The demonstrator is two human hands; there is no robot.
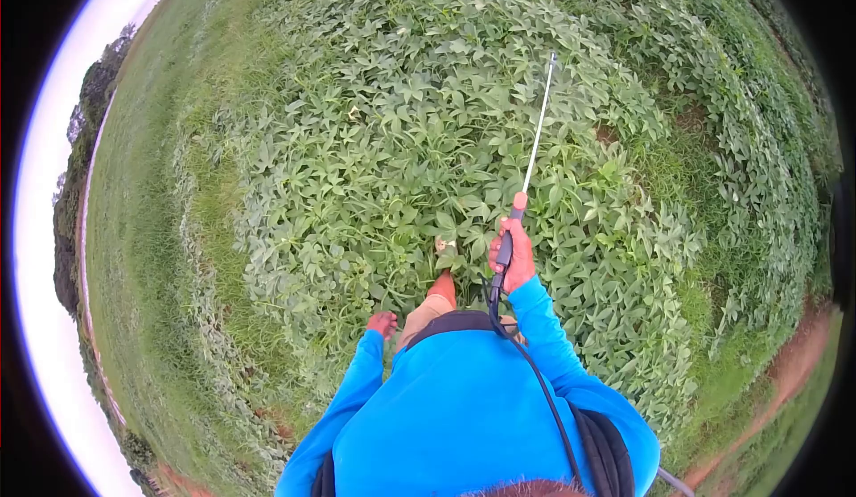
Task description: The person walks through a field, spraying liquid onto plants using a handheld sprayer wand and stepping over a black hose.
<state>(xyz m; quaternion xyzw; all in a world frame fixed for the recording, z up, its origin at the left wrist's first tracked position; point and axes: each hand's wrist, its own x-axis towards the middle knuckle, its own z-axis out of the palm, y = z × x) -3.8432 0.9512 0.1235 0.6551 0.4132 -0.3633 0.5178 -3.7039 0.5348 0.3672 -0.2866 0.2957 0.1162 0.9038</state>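
Observation:
My right hand [519, 261] is closed around the dark handle of a sprayer wand [538, 131]. The wand's thin metal lance points forward and slightly right, its tip over the leaves. A black hose [546, 381] runs from the handle back across my blue shirt toward my right shoulder. At my left side hangs my left hand [383, 323], small in view, its fingers curled with nothing visible in them. Below and ahead of both hands spread leafy green plants [419, 140]. One bare leg [443, 287] shows among the leaves.
Dense crop surrounds my legs, with tall grass [218, 203] between the rows on the left. Bare reddish soil [794, 363] forms a strip at the lower right. Black straps [602, 448] cross my shoulders. Dark trees [89, 131] line the far left.

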